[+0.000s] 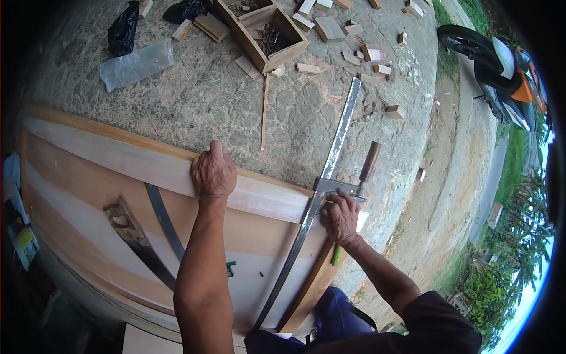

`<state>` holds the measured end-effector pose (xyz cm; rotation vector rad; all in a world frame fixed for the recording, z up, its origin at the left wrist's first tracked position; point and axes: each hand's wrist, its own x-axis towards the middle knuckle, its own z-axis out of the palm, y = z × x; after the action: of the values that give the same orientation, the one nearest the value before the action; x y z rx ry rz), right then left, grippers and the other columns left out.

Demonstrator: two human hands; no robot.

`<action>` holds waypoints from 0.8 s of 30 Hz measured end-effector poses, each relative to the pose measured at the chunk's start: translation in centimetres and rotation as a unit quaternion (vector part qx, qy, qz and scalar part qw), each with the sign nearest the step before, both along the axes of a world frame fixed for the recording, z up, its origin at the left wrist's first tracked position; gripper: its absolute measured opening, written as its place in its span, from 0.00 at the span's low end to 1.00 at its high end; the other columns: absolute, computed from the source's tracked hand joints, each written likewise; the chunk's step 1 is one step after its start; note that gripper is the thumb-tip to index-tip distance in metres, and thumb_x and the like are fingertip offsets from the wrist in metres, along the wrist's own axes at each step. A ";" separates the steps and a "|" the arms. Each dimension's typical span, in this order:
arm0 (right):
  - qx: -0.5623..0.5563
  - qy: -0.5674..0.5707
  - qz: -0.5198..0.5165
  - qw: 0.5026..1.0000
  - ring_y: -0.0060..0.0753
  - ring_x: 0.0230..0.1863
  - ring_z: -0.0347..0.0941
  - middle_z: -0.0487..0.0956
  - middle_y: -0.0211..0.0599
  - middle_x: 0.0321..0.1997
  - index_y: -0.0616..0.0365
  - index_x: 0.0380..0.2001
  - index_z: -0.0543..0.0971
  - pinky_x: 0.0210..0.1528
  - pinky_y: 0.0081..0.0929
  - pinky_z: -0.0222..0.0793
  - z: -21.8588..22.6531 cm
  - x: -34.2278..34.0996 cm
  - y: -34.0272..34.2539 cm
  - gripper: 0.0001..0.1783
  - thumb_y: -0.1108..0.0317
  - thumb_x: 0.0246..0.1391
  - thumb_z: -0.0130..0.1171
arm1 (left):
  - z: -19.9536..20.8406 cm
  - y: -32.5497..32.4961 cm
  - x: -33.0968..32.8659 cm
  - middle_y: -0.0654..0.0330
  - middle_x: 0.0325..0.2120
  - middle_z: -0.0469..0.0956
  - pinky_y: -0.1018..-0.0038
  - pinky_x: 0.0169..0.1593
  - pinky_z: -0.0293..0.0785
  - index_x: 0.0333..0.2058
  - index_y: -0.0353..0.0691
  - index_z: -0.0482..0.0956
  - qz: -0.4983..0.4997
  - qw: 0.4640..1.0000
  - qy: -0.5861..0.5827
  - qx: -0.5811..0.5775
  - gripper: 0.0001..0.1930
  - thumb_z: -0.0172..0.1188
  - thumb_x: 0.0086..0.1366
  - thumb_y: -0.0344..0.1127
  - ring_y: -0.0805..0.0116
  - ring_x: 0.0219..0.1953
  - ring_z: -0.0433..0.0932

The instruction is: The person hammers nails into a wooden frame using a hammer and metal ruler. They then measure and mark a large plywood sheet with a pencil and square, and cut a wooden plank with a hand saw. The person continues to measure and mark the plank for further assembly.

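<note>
A large wooden panel [130,171] with pale and brown bands lies before me. My left hand [213,172] is closed over its far edge, with the fingertips hidden behind the edge strip. A long steel bar clamp [341,133] crosses the panel's right end, its sliding jaw and wooden handle [369,162] just past the far edge. My right hand [341,217] is curled at the panel's right corner, against the clamp jaw. From under its palm sticks the green handle [336,255] of a tool; a metal tip shows beyond the fingers. The tool's kind is mostly hidden.
A handsaw [134,236] and a dark curved metal strip [165,221] lie on the panel. Beyond it are a wooden box of nails [283,56], scattered wood blocks [330,29], a thin stick [265,112] and a clear plastic bag [137,65]. A motorcycle [504,76] stands far right.
</note>
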<state>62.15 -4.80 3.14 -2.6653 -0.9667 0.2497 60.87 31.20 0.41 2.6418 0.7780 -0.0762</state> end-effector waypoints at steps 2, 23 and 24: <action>0.006 0.009 0.004 1.000 0.49 0.66 0.63 0.75 0.31 0.55 0.48 0.42 0.77 0.63 0.52 0.54 -0.5 0.2 -0.1 0.13 0.65 0.52 0.64 | -0.3 0.1 0.1 0.46 0.29 0.80 0.50 0.45 0.70 0.40 0.42 0.71 0.005 1.000 -0.023 0.008 0.06 0.51 0.68 0.35 0.43 0.37 0.79; 0.045 0.008 0.029 0.999 0.46 0.67 0.62 0.76 0.34 0.51 0.51 0.41 0.76 0.64 0.51 0.54 -1.3 0.3 0.1 0.12 0.57 0.59 0.59 | 4.9 -0.4 16.6 0.36 0.51 0.78 0.61 0.59 0.74 0.54 0.25 0.69 0.399 0.858 -0.080 -0.314 0.27 0.55 0.67 0.45 0.40 0.53 0.79; 0.041 0.001 0.014 0.999 0.45 0.67 0.62 0.76 0.34 0.50 0.50 0.40 0.76 0.64 0.50 0.54 -1.5 0.3 -0.7 0.11 0.58 0.60 0.58 | 4.7 -4.7 14.1 0.34 0.57 0.73 0.63 0.63 0.70 0.63 0.24 0.61 0.341 0.901 -0.109 -0.246 0.33 0.53 0.67 0.42 0.43 0.59 0.75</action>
<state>62.45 -5.45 1.62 -2.5784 -0.9928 0.2133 74.96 26.52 5.08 1.7564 1.3454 0.1873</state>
